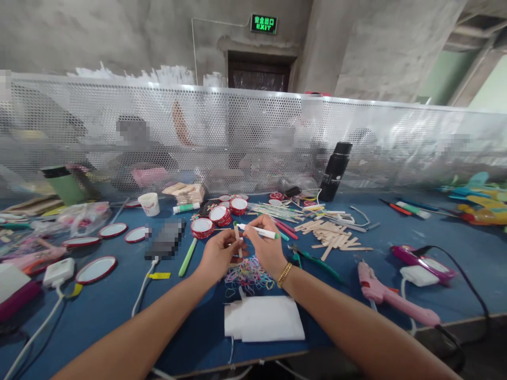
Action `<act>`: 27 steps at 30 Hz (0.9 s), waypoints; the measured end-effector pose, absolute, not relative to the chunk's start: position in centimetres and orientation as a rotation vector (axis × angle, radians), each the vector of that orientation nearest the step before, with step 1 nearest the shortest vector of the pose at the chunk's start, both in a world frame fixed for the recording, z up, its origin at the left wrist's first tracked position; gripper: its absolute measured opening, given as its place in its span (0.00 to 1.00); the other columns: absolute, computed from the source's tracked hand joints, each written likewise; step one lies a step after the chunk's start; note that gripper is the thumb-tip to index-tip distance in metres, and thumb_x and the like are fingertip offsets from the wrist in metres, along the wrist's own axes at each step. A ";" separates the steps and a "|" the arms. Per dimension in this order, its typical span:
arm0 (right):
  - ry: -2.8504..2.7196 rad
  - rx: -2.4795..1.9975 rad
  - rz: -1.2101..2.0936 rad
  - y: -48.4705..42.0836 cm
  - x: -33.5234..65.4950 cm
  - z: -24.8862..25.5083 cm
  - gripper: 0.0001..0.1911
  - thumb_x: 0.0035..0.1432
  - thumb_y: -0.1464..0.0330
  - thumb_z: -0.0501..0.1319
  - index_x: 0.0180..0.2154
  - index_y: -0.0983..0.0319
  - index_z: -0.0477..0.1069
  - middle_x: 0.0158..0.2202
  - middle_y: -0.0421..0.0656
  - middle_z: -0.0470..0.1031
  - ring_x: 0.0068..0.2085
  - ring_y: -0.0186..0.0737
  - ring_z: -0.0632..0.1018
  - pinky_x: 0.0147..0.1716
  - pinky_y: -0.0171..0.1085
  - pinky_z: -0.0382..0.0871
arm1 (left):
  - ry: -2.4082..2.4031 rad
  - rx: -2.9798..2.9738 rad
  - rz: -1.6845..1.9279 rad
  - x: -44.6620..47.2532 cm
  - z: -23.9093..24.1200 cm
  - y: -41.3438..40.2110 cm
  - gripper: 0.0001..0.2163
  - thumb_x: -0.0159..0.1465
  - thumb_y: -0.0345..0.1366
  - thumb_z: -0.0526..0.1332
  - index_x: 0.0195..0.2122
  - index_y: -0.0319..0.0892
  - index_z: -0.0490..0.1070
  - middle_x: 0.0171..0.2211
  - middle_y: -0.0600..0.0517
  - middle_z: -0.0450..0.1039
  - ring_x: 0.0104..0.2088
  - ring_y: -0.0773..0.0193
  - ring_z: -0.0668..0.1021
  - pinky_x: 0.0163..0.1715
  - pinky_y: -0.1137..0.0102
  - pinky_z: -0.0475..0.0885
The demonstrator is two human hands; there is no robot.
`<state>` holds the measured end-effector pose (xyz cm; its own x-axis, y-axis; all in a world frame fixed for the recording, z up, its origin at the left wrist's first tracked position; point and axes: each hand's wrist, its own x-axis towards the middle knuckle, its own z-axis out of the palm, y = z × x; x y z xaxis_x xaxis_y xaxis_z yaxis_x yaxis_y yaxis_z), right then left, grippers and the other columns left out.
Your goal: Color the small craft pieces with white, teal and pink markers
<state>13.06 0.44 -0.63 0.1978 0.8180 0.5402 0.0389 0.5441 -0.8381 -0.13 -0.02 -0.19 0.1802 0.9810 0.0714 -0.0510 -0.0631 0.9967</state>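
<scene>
Pinched upright in the fingers of my left hand [216, 256] is a wooden craft stick [240, 250]. My right hand [268, 250] grips a white marker pen [259, 230] with a green end, and its tip points left at the stick's upper end. Green shows at that end; whether the tip touches the wood, I cannot tell. Beneath both hands lies a tangle of colourful rubber bands [250, 277]. Closer to me is a folded white sheet or pouch [271, 319]. Green-handled pliers [317, 262] lie right of my right hand.
Loose craft sticks [332, 237] spread at right, beyond a pink glue gun [396, 300]. A black flask [336, 171] stands by the perforated metal screen [245, 121]. Round red-rimmed tins [203, 228], a paper cup [149, 205] and a cabled phone [165, 240] are on the left.
</scene>
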 end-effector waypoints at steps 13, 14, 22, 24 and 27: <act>-1.260 -0.858 0.653 0.5 13.2 -0.5 0.06 0.55 0.65 0.61 0.28 0.59 0.66 0.25 0.36 0.70 0.26 0.34 0.69 0.27 0.35 0.64 | 1.012 1.301 1.149 -0.1 -0.1 0.0 0.15 0.51 0.40 0.71 0.37 0.40 0.72 0.33 0.49 0.80 0.27 0.61 0.82 0.25 0.70 0.76; -1.262 -0.857 0.659 0.5 13.2 -0.6 0.07 0.55 0.65 0.61 0.28 0.59 0.66 0.25 0.36 0.70 0.26 0.34 0.69 0.27 0.35 0.64 | 1.010 1.304 1.147 -0.1 -0.2 0.0 0.15 0.51 0.40 0.72 0.36 0.40 0.72 0.34 0.49 0.80 0.27 0.61 0.82 0.25 0.70 0.76; -1.243 -0.870 0.629 0.3 13.1 -0.3 0.06 0.55 0.66 0.61 0.28 0.58 0.65 0.24 0.36 0.70 0.25 0.35 0.70 0.27 0.35 0.65 | 1.022 1.292 1.155 -0.2 -0.2 0.0 0.15 0.51 0.40 0.72 0.37 0.41 0.72 0.33 0.49 0.80 0.28 0.60 0.82 0.25 0.69 0.76; -1.255 -0.860 0.638 0.3 13.1 -0.3 0.06 0.54 0.66 0.61 0.28 0.59 0.65 0.24 0.36 0.70 0.26 0.35 0.70 0.27 0.35 0.65 | 1.012 1.305 1.144 -0.2 -0.4 0.1 0.15 0.51 0.40 0.72 0.37 0.41 0.72 0.34 0.49 0.80 0.28 0.60 0.82 0.25 0.70 0.76; -1.264 -0.856 0.674 0.4 13.0 -0.6 0.06 0.54 0.65 0.61 0.29 0.59 0.65 0.25 0.36 0.71 0.25 0.34 0.70 0.26 0.35 0.65 | 0.992 1.324 1.130 -0.2 -0.7 0.3 0.16 0.51 0.40 0.72 0.38 0.40 0.72 0.35 0.48 0.80 0.29 0.60 0.82 0.25 0.71 0.76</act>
